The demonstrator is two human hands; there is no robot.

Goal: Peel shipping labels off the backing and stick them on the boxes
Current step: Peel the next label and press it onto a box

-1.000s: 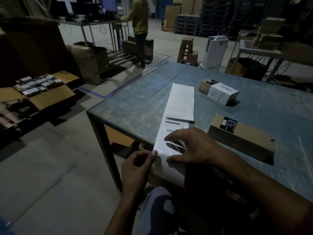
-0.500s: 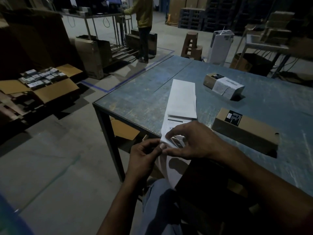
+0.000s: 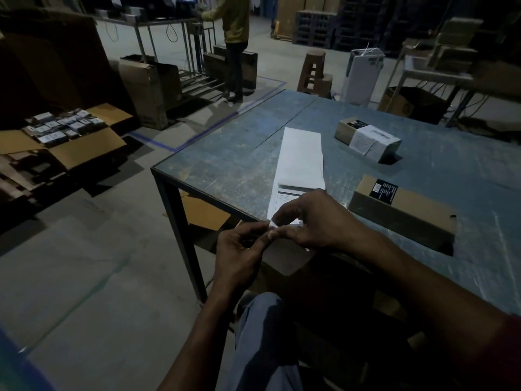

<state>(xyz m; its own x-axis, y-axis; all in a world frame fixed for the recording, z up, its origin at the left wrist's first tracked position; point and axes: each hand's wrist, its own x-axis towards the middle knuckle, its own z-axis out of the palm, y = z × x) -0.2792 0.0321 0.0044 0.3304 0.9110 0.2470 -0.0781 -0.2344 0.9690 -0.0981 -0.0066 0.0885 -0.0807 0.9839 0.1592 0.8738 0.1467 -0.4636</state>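
Head view, left hand point(image 3: 239, 251) and right hand point(image 3: 315, 218) pinching label strip point(image 3: 301, 162) corner

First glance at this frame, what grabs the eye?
Both hands meet at the table's near edge: the left hand and right hand pinch a corner of the label strip, which runs away across the blue table. To the right lies a bare cardboard box; farther back, a box already labelled.

Dim warehouse, concrete floor point(image 3: 84, 277), blue-grey table point(image 3: 225, 153)
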